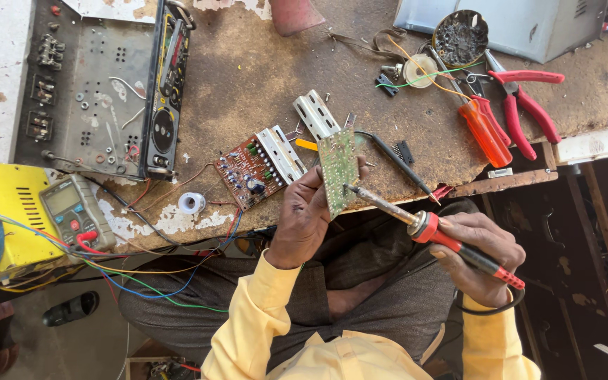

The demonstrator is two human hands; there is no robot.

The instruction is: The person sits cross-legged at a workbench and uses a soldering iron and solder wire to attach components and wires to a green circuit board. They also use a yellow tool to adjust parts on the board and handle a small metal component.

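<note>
So the left hand (304, 214) has its grip pinched around a green circuit board (338, 170), held up on edge just over the front lip of the tabletop (248, 70). The board is a narrow green rectangle with the solder side facing up, speckled with tiny joints, and a ribbed silver heatsink (316, 114) is bolted to its far end. The right hand (478, 250) is wrapped shut around the red and black handle of a soldering iron (416, 224), and the iron's metal tip is touching the board's near half. Just left of that sits a second board (249, 172), brownish red, packed with small parts and its own silver heatsink. Further right on the tabletop there's an orange screwdriver (485, 131) and red-handled pliers (522, 105) lying close together. A multimeter (73, 210) rests on a yellow box (8, 193) at the left, with a small solder roll (191, 203) nearby.
</note>
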